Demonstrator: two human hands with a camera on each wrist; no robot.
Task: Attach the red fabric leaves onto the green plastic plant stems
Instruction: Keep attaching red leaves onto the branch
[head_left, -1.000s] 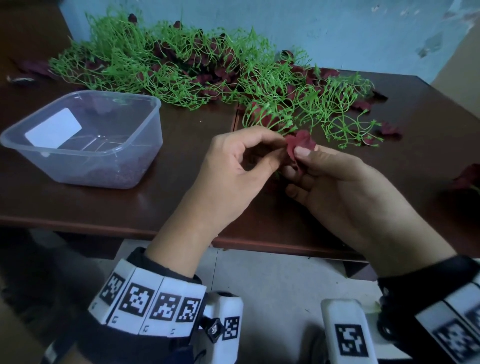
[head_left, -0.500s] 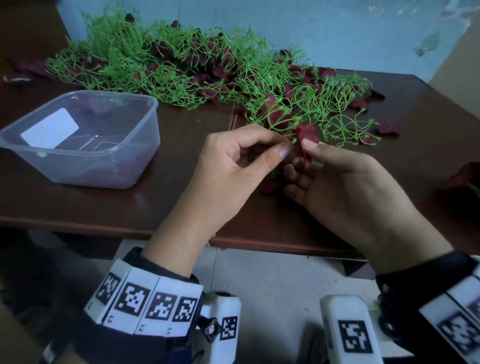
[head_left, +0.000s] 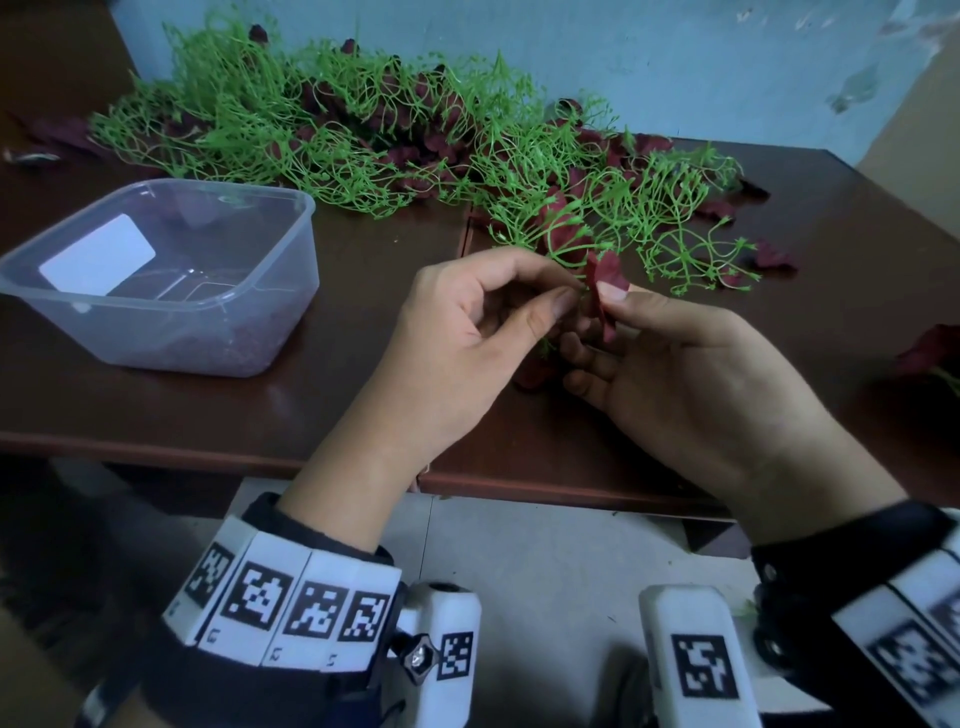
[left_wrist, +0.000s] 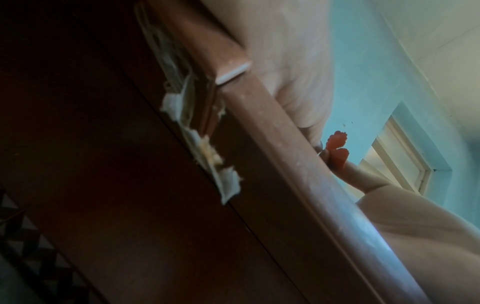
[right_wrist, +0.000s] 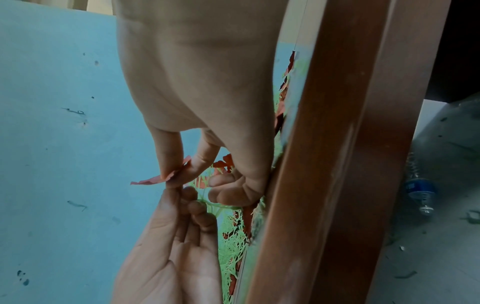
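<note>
A dark red fabric leaf (head_left: 605, 288) is pinched between thumb and forefinger of my right hand (head_left: 670, 358), just above the table's front part. The leaf also shows in the left wrist view (left_wrist: 337, 149) and in the right wrist view (right_wrist: 166, 176). My left hand (head_left: 467, 332) meets it from the left, thumb and forefinger pinching a green plastic stem (head_left: 563, 254) at the leaf's edge. That stem belongs to a long tangle of green stems (head_left: 363, 135) with red leaves on them, spread across the back of the table. The exact contact point of stem and leaf is hidden by fingertips.
A clear plastic tub (head_left: 166, 270) with a white label stands at the left on the brown table (head_left: 363, 405). Loose red leaves (head_left: 774, 257) lie at the right, another (head_left: 535, 371) under my hands. A blue wall (head_left: 675, 67) rises behind the table.
Both hands moved slightly away from me toward the stems. The leaf in the right hand turned from flat-facing to edge-on, and the left thumb and forefinger closed in on the stem tip.
</note>
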